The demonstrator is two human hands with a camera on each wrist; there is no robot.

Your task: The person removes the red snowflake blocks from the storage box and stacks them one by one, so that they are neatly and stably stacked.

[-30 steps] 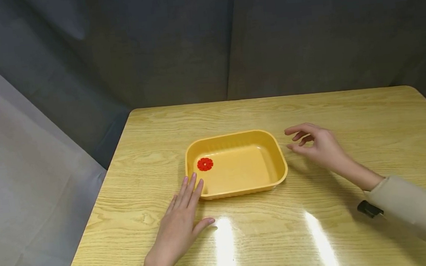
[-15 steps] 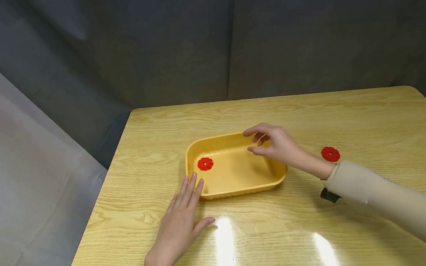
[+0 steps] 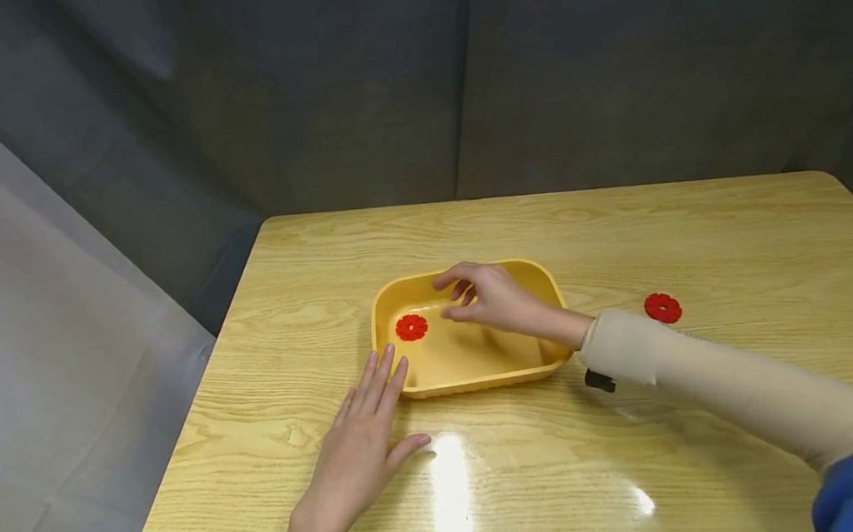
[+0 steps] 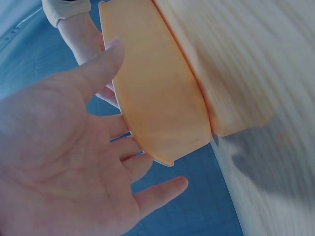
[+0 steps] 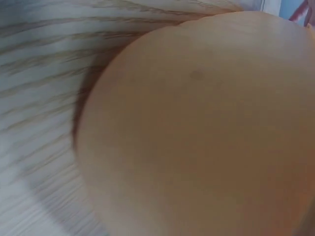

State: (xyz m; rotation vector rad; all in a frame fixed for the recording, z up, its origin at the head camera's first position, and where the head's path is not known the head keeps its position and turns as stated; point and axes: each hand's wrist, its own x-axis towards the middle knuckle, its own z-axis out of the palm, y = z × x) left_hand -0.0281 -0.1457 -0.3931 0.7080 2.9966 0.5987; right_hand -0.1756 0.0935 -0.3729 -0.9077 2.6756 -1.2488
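Observation:
A yellow rectangular tray (image 3: 473,386) sits on the table, with a red flower-shaped disc (image 3: 411,327) lying on its floor near the left end. My left hand (image 3: 358,451) has its fingers straight, the tips at the tray's front-left corner. Seen from the left wrist, the fingers of the left hand (image 4: 83,147) lie along the rim of the tray (image 4: 157,88). Inside the tray's outline, my right hand (image 3: 493,298) hovers just right of the disc, thumb and fingers apart and holding nothing. The tray wall (image 5: 197,132) fills most of the right wrist view.
A second red flower-shaped disc (image 3: 662,307) lies on the wooden table (image 3: 757,257) to the right of the tray, just behind the right sleeve (image 3: 706,378). A dark curtain (image 3: 353,96) hangs behind the table's far edge, and a light grey cloth (image 3: 49,346) is at the left.
My right hand has moved left from beside the tray to over it, near the disc inside. The disc on the table has come into sight. My left hand stays put.

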